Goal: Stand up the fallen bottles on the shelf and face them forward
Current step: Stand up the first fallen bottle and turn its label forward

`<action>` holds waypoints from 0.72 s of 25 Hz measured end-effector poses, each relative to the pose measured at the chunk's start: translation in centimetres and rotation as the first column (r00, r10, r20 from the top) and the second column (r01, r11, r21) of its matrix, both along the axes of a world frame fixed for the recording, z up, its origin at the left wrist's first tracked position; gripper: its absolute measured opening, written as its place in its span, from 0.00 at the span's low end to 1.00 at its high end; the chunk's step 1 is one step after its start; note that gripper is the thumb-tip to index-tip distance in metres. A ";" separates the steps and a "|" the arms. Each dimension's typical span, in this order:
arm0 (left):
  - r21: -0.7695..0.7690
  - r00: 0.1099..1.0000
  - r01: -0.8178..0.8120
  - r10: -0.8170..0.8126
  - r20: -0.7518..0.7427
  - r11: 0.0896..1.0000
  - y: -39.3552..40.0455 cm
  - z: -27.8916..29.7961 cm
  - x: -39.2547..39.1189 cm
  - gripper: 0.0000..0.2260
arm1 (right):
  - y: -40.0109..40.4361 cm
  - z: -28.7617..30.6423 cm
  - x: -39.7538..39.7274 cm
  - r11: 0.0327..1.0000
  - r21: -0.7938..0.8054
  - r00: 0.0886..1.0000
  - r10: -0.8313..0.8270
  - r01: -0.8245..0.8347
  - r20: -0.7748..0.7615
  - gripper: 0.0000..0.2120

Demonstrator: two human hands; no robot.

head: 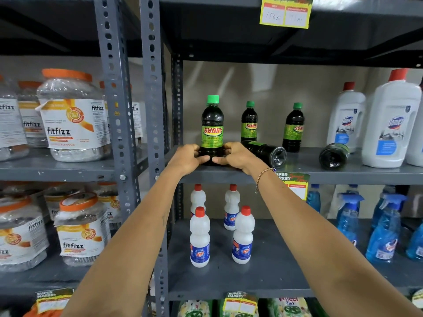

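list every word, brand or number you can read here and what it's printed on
"SUNNY": held bottle and two upright bottles behind
"fitfizz": orange-lidded jars
"Domex": white jugs
"Rin", probably: small white bottles
"SUPER MARKET": shelf-edge tag
"150", handwritten: top price tag; second figure unclear
"Wheel 2in1", partly cut off: bottom packs
Fine print on all labels: too small to read

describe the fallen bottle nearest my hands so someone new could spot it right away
Look at the grey middle shelf holding dark Sunny bottles. Just right of the right hand lies the fallen bottle, base toward you. The other fallen bottle lies farther right, beside the white jugs.
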State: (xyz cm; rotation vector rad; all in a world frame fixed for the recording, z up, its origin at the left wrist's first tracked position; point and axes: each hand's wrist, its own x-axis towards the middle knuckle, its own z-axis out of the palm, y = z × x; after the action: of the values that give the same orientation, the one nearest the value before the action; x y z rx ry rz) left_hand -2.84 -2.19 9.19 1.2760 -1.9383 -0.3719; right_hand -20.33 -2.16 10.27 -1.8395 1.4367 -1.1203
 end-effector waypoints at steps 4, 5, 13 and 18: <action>-0.002 1.000 0.011 -0.011 -0.018 1.000 1.1 -0.1 0.5 0.21 | 1.1 0.1 -0.1 1.000 0.001 1.000 0.026 -0.026 -0.008 0.21; -0.004 1.000 0.005 -0.005 -0.017 1.000 1.4 -0.1 0.6 0.21 | 1.5 0.1 -0.1 0.999 0.000 0.999 0.035 -0.035 -0.012 0.21; -0.001 0.999 0.019 -0.019 -0.046 1.000 3.3 -0.1 0.9 0.22 | 3.2 0.2 0.0 0.999 0.002 0.999 0.033 -0.033 -0.015 0.21; -0.004 0.998 0.027 -0.027 -0.064 1.000 3.7 -0.4 0.9 0.22 | 4.3 0.2 0.3 0.999 0.019 0.999 0.050 -0.051 0.018 0.20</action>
State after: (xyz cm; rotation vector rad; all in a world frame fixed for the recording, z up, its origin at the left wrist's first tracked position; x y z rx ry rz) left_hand -1.99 1.48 8.82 1.2224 -1.9033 -0.4179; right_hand -20.06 2.16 10.49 -1.8379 1.3791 -1.0910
